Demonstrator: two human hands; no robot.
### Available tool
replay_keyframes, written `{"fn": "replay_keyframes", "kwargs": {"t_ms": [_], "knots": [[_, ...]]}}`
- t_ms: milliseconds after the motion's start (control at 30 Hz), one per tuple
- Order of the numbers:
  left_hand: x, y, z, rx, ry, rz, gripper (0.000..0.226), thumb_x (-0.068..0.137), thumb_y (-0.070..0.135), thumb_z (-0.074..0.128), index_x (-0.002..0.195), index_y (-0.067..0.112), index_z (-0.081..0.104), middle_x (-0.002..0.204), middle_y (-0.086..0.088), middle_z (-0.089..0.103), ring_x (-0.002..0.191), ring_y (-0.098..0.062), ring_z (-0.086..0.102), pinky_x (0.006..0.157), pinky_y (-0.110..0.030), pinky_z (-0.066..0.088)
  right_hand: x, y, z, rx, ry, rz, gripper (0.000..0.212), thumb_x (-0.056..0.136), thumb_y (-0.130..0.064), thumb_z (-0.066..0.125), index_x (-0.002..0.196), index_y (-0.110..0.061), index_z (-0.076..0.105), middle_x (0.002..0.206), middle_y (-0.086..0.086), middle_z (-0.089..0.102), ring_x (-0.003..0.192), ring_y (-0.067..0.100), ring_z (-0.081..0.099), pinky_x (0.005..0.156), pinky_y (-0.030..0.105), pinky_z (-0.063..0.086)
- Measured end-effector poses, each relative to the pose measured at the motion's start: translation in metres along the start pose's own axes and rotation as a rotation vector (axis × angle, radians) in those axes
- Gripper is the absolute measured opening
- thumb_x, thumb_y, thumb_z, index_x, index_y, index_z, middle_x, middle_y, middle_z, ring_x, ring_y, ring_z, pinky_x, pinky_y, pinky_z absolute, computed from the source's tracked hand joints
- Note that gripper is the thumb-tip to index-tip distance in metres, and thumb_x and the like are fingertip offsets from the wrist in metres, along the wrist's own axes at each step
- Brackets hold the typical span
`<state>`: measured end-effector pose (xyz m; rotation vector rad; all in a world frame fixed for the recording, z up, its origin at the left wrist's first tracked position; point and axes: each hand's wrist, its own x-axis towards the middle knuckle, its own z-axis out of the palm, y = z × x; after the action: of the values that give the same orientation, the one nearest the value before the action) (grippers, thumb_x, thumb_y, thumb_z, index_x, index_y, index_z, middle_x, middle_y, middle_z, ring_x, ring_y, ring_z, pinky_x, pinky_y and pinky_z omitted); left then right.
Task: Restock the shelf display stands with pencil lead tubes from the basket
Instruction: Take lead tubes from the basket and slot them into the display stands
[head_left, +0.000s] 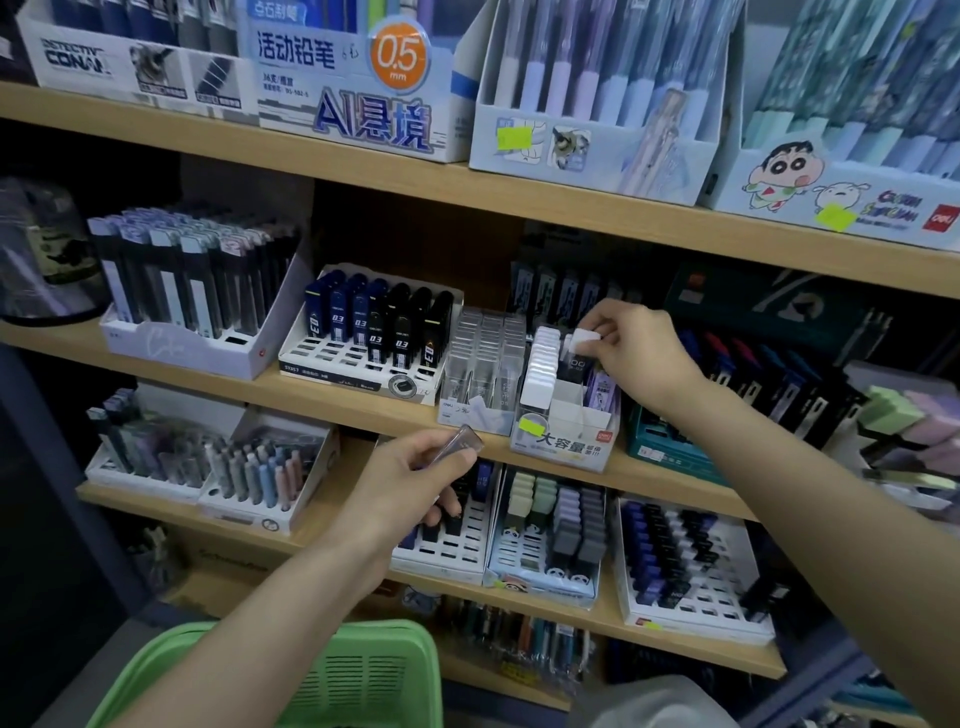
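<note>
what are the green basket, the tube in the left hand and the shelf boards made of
Green basket: moulded plastic, likely; slotted mesh walls, dull sheen.
Pencil lead tube in the left hand: clear glossy plastic, seemingly; see-through with highlights.
Shelf board: wood or wood-look laminate, matt; pale tan even surface.

The white stand (563, 452) has open room at the front of its right column, reachable from above. The shelf board (519, 208) caps the headroom. A clear-tube stand (480, 364) flanks it left, a teal box (670, 447) right. The right hand (639, 348) occupies the column's rear.
</note>
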<state>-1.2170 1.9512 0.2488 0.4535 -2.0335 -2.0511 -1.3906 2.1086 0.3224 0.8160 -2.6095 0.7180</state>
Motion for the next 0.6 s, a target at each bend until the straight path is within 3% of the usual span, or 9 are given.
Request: {"fn": "replay_keyframes", "kwargs": {"t_ms": [100, 267, 433, 533, 600], "knots": [[0.001, 0.003, 0.0, 0.002, -0.007, -0.027, 0.016, 0.092, 0.019, 0.059, 0.106, 0.017, 0.067, 0.076, 0.001, 0.057, 0.044, -0.003, 0.049, 0.043, -0.014, 0.039, 0.006, 0.001, 0.002, -0.055, -0.03, 0.002, 0.012, 0.09, -0.013, 0.062, 0.096, -0.008, 0.072, 0.101, 0.006, 0.065, 0.093, 0.015, 0.056, 0.084, 0.022, 0.042], [0.0, 0.005, 0.001, 0.02, -0.009, -0.003, 0.021, 0.094, 0.023, 0.055, 0.114, 0.023, 0.059, 0.081, -0.004, 0.057, 0.043, 0.003, 0.051, 0.047, -0.009, 0.041, 0.014, -0.004, 0.001, -0.132, -0.031, 0.061, 0.009, 0.086, -0.019, 0.068, 0.093, -0.015, 0.072, 0.099, 0.004, 0.071, 0.095, 0.02, 0.063, 0.086, 0.038, 0.053], [0.0, 0.004, -0.001, 0.01, 0.022, 0.015, 0.016, 0.091, 0.015, 0.061, 0.105, 0.01, 0.057, 0.089, -0.007, 0.065, 0.05, -0.003, 0.058, 0.049, -0.012, 0.045, 0.011, -0.008, 0.002, -0.254, -0.032, 0.04, 0.015, 0.092, -0.016, 0.058, 0.102, -0.015, 0.07, 0.107, 0.006, 0.069, 0.1, 0.024, 0.062, 0.082, 0.036, 0.052], [0.0, 0.003, -0.003, 0.023, 0.058, 0.032, 0.016, 0.086, 0.014, 0.067, 0.098, 0.008, 0.058, 0.073, -0.001, 0.066, 0.054, -0.01, 0.056, 0.054, -0.018, 0.048, 0.0, -0.011, 0.004, -0.199, 0.046, -0.005, 0.021, 0.095, -0.012, 0.051, 0.107, -0.012, 0.068, 0.111, 0.008, 0.066, 0.099, 0.025, 0.061, 0.08, 0.033, 0.049], [-0.001, 0.004, -0.005, 0.065, 0.041, 0.076, 0.01, 0.084, 0.014, 0.069, 0.092, 0.01, 0.064, 0.063, 0.003, 0.062, 0.055, -0.007, 0.053, 0.056, -0.017, 0.047, -0.011, -0.02, 0.003, -0.064, 0.095, -0.038, 0.02, 0.095, -0.011, 0.051, 0.105, -0.012, 0.068, 0.104, 0.005, 0.066, 0.089, 0.016, 0.061, 0.078, 0.027, 0.049]]}}
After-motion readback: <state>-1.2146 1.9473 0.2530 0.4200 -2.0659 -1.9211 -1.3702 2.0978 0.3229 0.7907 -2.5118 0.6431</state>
